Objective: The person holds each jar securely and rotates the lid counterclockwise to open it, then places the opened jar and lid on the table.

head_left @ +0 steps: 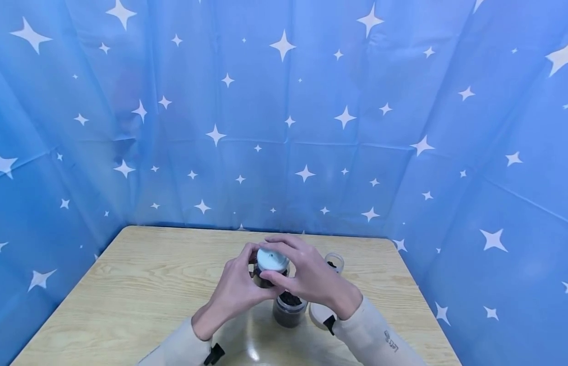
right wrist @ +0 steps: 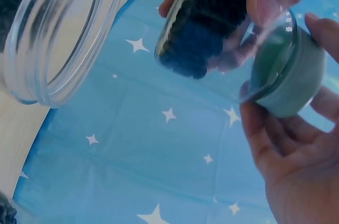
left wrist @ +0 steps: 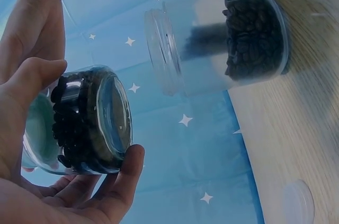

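My left hand (head_left: 238, 284) grips a small glass jar (left wrist: 82, 121) from the side, thumb and fingers wrapped round it. Dark coffee beans (right wrist: 206, 23) show through its wall. On the jar's mouth sits a pale mint-green lid (head_left: 272, 260), held round its edge by the fingers and thumb of my right hand (head_left: 306, 269). Lid and jar are raised over the table, close above a lidless clear jar (head_left: 288, 316). This larger jar stands upright, partly filled with coffee beans (left wrist: 254, 33), its mouth open toward the hands.
A whitish round lid (head_left: 318, 314) lies on the wooden table (head_left: 142, 295), just right of the lidless jar and partly under the right wrist. Farther back, another clear container (head_left: 336, 261) with something dark inside shows behind the right hand. Blue star-patterned curtains (head_left: 247, 112) enclose the table.
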`<state>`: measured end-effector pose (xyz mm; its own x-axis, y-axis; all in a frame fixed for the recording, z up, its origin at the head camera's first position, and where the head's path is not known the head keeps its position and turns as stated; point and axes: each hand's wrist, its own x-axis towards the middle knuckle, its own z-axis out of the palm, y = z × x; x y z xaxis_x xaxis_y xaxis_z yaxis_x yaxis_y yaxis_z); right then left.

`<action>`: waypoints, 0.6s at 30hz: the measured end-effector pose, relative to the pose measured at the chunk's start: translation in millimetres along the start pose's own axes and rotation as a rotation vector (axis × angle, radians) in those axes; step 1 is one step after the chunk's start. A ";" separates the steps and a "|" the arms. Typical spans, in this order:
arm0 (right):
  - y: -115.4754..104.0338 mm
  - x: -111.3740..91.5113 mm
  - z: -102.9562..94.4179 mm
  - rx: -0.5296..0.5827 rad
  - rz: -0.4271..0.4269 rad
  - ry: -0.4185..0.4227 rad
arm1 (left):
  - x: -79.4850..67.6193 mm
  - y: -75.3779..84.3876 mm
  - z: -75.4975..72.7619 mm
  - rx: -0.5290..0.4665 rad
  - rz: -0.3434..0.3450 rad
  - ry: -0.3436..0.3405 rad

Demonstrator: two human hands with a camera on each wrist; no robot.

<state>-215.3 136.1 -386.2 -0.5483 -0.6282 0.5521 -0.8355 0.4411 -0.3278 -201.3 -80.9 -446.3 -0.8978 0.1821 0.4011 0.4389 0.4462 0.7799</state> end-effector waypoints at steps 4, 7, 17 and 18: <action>-1.5 -1.2 0.9 -0.025 0.028 0.044 | 2.3 1.8 2.3 -0.001 -0.002 0.001; -2.9 -0.7 2.0 -0.040 0.038 0.075 | 3.5 2.7 3.7 0.001 -0.023 -0.001; -2.1 -1.5 1.9 -0.083 0.025 0.117 | 8.6 3.5 8.5 -0.007 -0.055 -0.013; -1.6 -1.9 1.6 -0.088 0.023 0.123 | 9.1 4.0 8.8 -0.013 -0.055 -0.017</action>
<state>-213.0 135.5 -387.9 -0.5537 -0.5366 0.6368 -0.8135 0.5119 -0.2760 -208.1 -69.8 -443.8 -0.9211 0.1720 0.3493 0.3890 0.4442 0.8071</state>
